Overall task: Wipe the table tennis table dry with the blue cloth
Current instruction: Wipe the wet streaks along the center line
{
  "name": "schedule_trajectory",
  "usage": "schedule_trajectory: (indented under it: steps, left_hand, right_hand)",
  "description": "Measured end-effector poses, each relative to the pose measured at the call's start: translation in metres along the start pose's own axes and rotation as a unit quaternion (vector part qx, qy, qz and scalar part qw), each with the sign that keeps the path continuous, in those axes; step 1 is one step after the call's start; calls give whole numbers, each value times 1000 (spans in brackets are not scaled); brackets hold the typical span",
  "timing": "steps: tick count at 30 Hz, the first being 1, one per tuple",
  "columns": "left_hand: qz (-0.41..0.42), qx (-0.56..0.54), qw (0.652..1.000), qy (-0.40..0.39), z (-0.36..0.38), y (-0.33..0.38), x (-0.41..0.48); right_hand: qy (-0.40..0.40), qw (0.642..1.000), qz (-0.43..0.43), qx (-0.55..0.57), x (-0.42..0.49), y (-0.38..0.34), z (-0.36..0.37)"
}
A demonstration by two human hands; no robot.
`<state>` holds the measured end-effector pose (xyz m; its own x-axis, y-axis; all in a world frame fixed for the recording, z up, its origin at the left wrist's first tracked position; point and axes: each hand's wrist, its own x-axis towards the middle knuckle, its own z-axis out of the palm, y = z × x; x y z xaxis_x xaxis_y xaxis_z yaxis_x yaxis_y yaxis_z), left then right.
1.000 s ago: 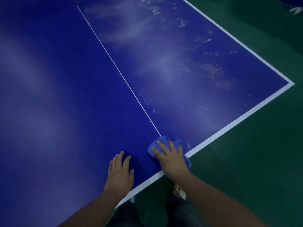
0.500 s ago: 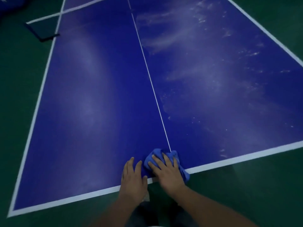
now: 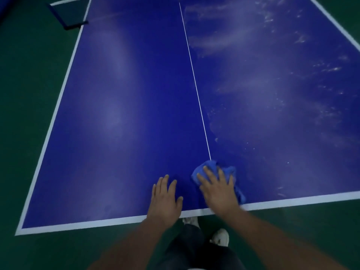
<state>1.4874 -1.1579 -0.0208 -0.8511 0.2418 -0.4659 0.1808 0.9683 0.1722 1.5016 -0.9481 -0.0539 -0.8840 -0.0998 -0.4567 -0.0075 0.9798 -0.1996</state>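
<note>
The blue table tennis table (image 3: 126, 114) fills the view, split by a thin white centre line. Its right half is streaked with water marks and droplets; the left half looks smooth. A crumpled blue cloth (image 3: 209, 165) lies at the near end of the centre line, close to the white end line. My right hand (image 3: 219, 189) presses flat on the cloth with straight, spread fingers and covers most of it. My left hand (image 3: 165, 201) rests flat on the bare table just left of the cloth, by the near edge.
Green floor (image 3: 29, 94) surrounds the table. The net's post and clamp (image 3: 68, 18) jut out at the far left corner. My legs and white shoes (image 3: 221, 237) stand below the near edge.
The view has swung left, bringing the table's left edge and near left corner into sight. My right hand has slid the cloth a little forward and right, and my hands now lie slightly apart.
</note>
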Motion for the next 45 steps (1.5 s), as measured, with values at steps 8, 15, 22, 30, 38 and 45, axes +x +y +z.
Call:
schedule_trajectory:
  steps: [8, 15, 22, 30, 38, 45]
  left_hand:
    - [89, 76, 993, -32, -36, -20, 78]
    - [124, 87, 984, -92, -71, -20, 154]
    - [118, 117, 977, -133, -90, -14, 219]
    - [121, 114, 974, -152, -89, -16, 226]
    - [130, 106, 973, -156, -92, -17, 227]
    - [127, 111, 969, -182, -96, -14, 227]
  right_hand:
    - [16, 998, -57, -37, 14, -8, 5]
    - [139, 972, 188, 13, 68, 57, -45]
    - [118, 993, -8, -3, 91, -1, -27]
    - [213, 922, 310, 97, 131, 68, -66]
    - [200, 979, -3, -36, 164, 23, -52]
    - [272, 888, 356, 103, 174, 101, -86]
